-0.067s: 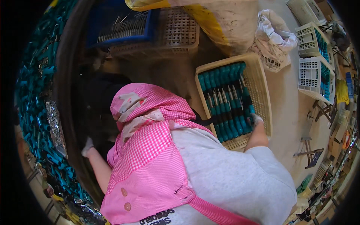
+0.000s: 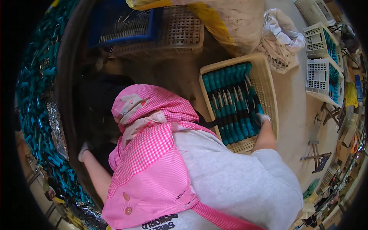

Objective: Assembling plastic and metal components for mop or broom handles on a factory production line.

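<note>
My right hand [image 2: 263, 118], in a pale glove, is at the right side of a cream plastic crate [image 2: 270, 90]. Its fingers are around the end of a teal handle [image 2: 257, 108], part of a tool with a metal shaft lying along the row's right edge. Several similar teal-handled tools [image 2: 230, 107] lie side by side in the crate, metal shafts toward the middle. My left hand [image 2: 82, 150], also gloved, is low by the dark edge of the workbench [image 2: 67, 88]; its fingers are mostly hidden in shadow.
Loose teal handles [image 2: 38, 115] cover the bench at left, with a crumpled clear bag [image 2: 55, 126]. Ahead, a blue tray [image 2: 155, 25] of metal shafts rests on a perforated crate [image 2: 184, 28]. A white sack [image 2: 281, 42] and more filled crates [image 2: 324, 82] stand at right.
My right hand has shifted slightly up and right, and the handle end beside it has moved too. My left hand has moved a little left, closer to the bench edge.
</note>
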Tool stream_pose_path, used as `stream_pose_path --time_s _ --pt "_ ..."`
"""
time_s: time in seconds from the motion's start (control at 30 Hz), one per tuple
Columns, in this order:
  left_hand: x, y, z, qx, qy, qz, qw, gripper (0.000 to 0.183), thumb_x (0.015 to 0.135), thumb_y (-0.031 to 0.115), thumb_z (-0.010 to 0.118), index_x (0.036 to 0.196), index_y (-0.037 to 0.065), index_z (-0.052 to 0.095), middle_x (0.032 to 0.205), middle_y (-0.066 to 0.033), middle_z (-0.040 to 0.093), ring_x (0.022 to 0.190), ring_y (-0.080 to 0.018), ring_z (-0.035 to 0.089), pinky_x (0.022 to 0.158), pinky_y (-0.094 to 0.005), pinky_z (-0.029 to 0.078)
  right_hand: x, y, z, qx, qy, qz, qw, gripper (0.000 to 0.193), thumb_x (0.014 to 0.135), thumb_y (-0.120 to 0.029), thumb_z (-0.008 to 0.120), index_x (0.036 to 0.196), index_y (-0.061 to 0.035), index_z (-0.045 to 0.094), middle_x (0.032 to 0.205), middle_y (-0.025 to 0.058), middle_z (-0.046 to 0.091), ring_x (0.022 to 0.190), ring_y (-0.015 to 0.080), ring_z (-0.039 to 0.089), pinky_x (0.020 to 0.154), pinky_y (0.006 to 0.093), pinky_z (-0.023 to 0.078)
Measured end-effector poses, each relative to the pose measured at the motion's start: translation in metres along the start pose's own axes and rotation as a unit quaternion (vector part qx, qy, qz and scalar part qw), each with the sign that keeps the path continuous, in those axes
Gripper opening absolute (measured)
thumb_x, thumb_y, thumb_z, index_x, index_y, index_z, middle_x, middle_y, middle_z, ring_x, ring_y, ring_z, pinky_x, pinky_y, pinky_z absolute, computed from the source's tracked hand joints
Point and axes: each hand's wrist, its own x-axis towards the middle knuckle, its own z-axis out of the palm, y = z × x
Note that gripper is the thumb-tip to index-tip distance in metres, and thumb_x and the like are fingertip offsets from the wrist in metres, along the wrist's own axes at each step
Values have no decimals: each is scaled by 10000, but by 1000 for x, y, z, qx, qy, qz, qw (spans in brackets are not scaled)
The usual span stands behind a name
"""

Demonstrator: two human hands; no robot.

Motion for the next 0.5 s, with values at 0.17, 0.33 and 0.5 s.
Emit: stream_pose_path --time_s 0.17,0.33,0.5 --pt "-19 9 36 74 58 22 995 719 862 581 315 1403 109 354 1466 -55 337 1337 -218 307 1086 -389 263 36 -8 -3 -455 45 -59 887 511 702 -393 701 1081 -54 647 1137 150 609 965 256 616 824 388 490" --pt "-26 18 29 95 98 42 990 812 834 672 308 1420 111 330 1470 -52 336 1341 -216 304 1089 -380 253 11 -5 -6 -468 -35 -68 880 691 758 -522 611 1243 -34 550 1285 178 531 1175 318 518 970 409 402" --pt "2 21 30 45 72 6 996 788 850 654 284 1425 115 321 1484 -42 313 1351 -210 288 1094 -377 239 52 24 -24 -465 -31 -66 882 651 770 -509 560 1232 -50 559 1168 186 600 1058 330 582 905 444 431"
